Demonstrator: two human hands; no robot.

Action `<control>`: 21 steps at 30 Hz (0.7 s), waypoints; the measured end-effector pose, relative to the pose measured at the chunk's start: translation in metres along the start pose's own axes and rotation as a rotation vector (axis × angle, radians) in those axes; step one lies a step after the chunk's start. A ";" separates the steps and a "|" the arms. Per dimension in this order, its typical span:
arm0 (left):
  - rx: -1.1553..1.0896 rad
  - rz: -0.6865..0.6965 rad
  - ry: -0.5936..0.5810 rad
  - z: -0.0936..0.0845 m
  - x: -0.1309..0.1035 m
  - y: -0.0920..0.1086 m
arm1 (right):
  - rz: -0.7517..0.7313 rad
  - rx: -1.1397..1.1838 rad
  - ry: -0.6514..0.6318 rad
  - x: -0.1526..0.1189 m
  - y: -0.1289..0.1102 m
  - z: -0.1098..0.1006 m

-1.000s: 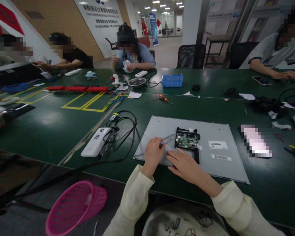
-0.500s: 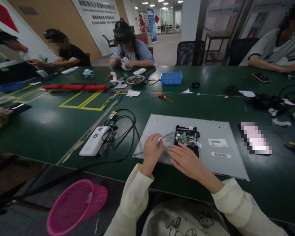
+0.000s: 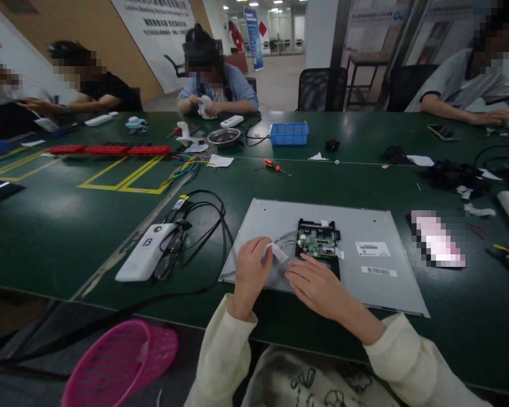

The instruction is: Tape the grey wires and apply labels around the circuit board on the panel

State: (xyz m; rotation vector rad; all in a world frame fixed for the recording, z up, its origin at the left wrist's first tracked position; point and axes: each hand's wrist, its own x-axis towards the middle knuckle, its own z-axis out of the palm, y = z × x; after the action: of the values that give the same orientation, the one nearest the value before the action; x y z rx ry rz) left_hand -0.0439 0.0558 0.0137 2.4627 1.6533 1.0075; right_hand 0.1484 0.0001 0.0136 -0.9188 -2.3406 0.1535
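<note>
A flat grey metal display panel [image 3: 373, 226] lies back side up on the table in front of me. Near its middle sits a green circuit board [image 3: 316, 244] in a black frame. My left hand [image 3: 253, 271] is over the panel's left part, thumb and fingers pinching a strip of white tape [image 3: 279, 252] by its left end. Thin grey cables [image 3: 289, 237] run from the board towards that hand. My right hand [image 3: 322, 288] rests low over the panel below the board, palm down, fingers stretched out to the left. Its fingertips are close to the strip; whether they touch anything is unclear.
Left of the panel lie a white power bank [image 3: 146, 251] and coiled black cables [image 3: 206, 209]. Beyond it are an orange screwdriver [image 3: 275, 167] and a blue basket [image 3: 289, 134]. A phone [image 3: 436, 240] lies right. A pink basket [image 3: 123, 362] stands below the table. Several people sit around.
The view has turned a little to the right, so the scene sits further left. My left hand has drawn slightly away from the board, with more of the white strip showing. My right hand barely moved.
</note>
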 end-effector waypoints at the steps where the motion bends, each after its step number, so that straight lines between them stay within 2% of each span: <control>1: 0.008 -0.002 -0.007 0.000 0.000 0.000 | -0.002 0.002 0.000 0.000 0.000 0.001; 4: 0.045 -0.018 -0.034 -0.001 0.000 0.002 | -0.008 0.003 0.005 -0.002 0.000 0.003; 12: 0.219 -0.065 -0.195 0.004 -0.003 0.013 | -0.017 -0.031 -0.035 -0.003 -0.002 0.002; 21: 0.233 -0.030 -0.189 0.007 -0.005 0.012 | -0.027 -0.044 -0.060 -0.003 -0.006 0.000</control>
State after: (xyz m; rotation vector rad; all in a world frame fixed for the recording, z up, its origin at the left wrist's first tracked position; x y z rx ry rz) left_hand -0.0318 0.0489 0.0101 2.5667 1.8295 0.5864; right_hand 0.1469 -0.0071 0.0142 -0.9153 -2.4194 0.1209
